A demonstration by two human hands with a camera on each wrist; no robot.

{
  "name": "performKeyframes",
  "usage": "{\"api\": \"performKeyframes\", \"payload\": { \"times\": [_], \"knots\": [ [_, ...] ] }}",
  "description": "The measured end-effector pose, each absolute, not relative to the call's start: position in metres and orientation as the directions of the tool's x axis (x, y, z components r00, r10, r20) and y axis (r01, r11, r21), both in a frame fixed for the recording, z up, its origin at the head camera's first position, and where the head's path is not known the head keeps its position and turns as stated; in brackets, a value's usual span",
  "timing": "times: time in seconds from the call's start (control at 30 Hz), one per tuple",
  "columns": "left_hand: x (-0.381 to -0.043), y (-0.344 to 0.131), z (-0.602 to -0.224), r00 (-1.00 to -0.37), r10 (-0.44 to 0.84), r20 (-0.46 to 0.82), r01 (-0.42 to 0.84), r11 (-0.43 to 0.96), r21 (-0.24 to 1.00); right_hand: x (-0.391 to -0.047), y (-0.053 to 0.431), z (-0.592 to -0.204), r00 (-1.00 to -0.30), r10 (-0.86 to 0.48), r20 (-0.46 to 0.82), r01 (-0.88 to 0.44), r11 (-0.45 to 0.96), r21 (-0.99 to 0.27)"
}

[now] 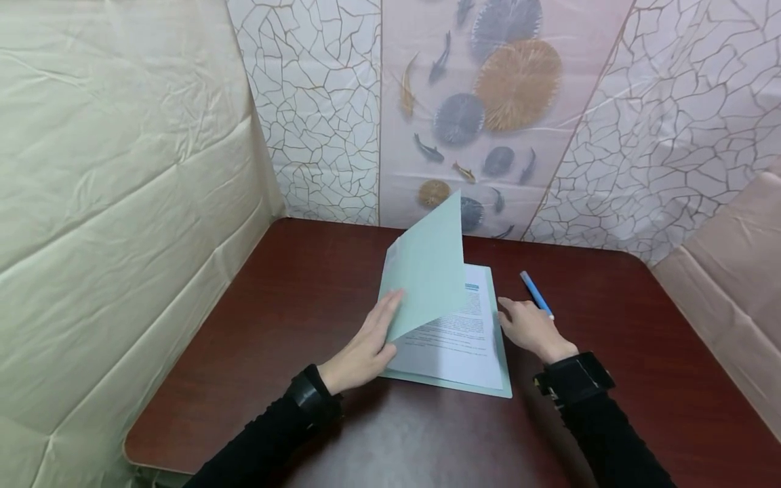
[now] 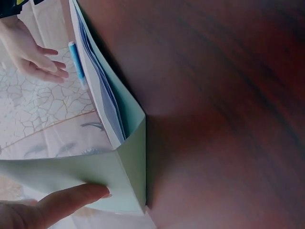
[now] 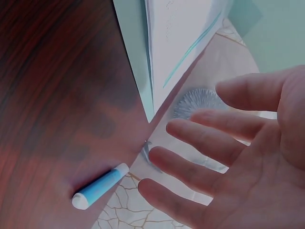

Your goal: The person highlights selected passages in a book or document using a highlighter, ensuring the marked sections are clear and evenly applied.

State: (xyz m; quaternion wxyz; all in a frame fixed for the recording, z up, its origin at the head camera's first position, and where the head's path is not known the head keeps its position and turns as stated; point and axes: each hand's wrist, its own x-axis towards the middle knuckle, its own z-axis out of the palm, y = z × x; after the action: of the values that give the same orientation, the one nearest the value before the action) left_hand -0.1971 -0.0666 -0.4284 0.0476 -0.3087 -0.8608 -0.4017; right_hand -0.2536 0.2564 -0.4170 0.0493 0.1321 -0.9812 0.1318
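A pale green folder lies on the table with its cover raised partway at the left. Printed white sheets rest inside it. My left hand touches the outer side of the cover with extended fingers; in the left wrist view one finger lies along the green card. To the right of the folder, my right hand hovers near its edge, holding nothing. The right wrist view shows its fingers spread and fairly straight. Just beyond that hand lies a blue pen-like tube with white ends.
The dark reddish-brown table has rounded corners. Behind it hangs a patterned cloth with crackle lines and fish motifs. Cream fabric covers the left side, and pinkish fabric the right.
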Motion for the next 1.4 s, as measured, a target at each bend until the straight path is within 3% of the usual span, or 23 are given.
{"api": "performKeyframes", "payload": {
  "times": [0.83, 1.23, 1.4],
  "knots": [
    [-0.191, -0.082, -0.427, -0.914, 0.303, 0.268, 0.373, 0.376, 0.848, -0.253, 0.252, -0.416, -0.957, -0.284, 0.061, -0.29, 0.921, -0.261],
    [-0.187, -0.09, -0.43, -0.942, 0.232, 0.245, 0.297, 0.228, 0.927, -0.256, 0.247, -0.414, -0.96, -0.281, 0.009, -0.272, 0.919, -0.286],
    [-0.185, -0.094, -0.434, -0.961, 0.174, 0.217, 0.256, 0.248, 0.934, -0.256, 0.243, -0.416, -0.96, -0.28, -0.022, -0.262, 0.921, -0.29]
  ]
}}
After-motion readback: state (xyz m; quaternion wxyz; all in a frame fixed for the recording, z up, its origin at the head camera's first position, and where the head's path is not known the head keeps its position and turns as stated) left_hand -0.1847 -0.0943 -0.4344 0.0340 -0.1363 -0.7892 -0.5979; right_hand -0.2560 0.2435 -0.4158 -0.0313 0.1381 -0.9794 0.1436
